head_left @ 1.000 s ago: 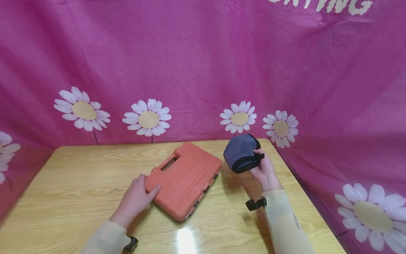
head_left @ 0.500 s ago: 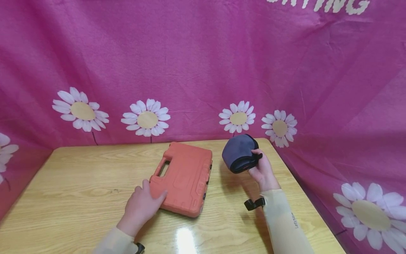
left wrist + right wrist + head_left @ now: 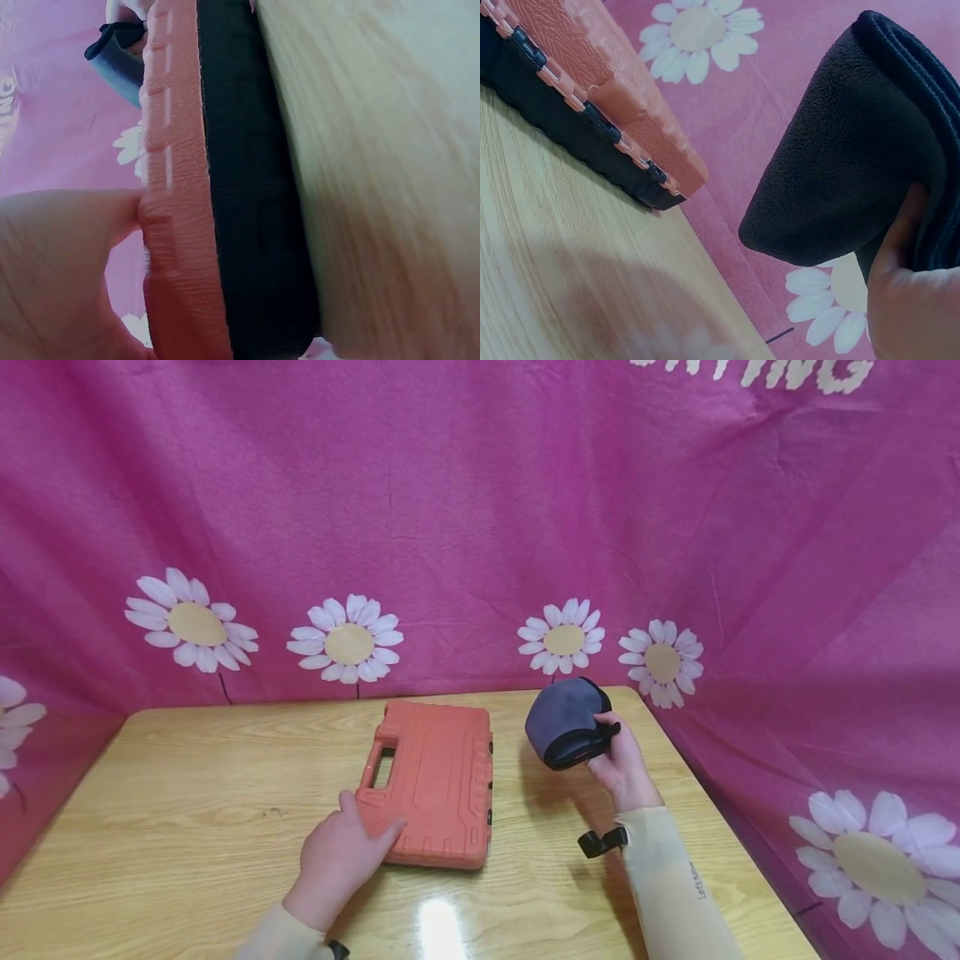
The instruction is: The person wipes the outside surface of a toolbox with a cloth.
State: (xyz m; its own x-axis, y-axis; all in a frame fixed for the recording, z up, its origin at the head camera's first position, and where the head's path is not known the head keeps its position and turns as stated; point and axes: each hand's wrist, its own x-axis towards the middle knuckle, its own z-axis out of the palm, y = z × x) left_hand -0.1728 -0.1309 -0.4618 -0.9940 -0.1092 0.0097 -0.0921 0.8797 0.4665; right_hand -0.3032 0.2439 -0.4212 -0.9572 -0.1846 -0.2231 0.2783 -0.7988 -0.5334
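Note:
An orange-red plastic carrying case (image 3: 438, 777) with a black base lies flat on the table, its handle toward the left. My left hand (image 3: 341, 858) grips its near left corner, thumb over the lid and fingers along the handle side; the fingertips are hidden in the head view. Black hinges line the right side in the right wrist view. Above the table, right of the case, my right hand (image 3: 628, 772) holds a folded blue-grey cloth (image 3: 561, 718) with black edging. Up close, the cloth (image 3: 832, 157) looks fuzzy, with the thumb (image 3: 904, 232) pressed on it.
The wooden table (image 3: 187, 793) meets a magenta curtain (image 3: 465, 510) printed with white daisies at its back and right. Light glares off the tabletop near the front. A black band (image 3: 602, 842) is on the right wrist.
My left hand has turned the case counterclockwise and shifted it a little left, so its sides now run nearly straight back. The right hand and cloth have stayed almost still.

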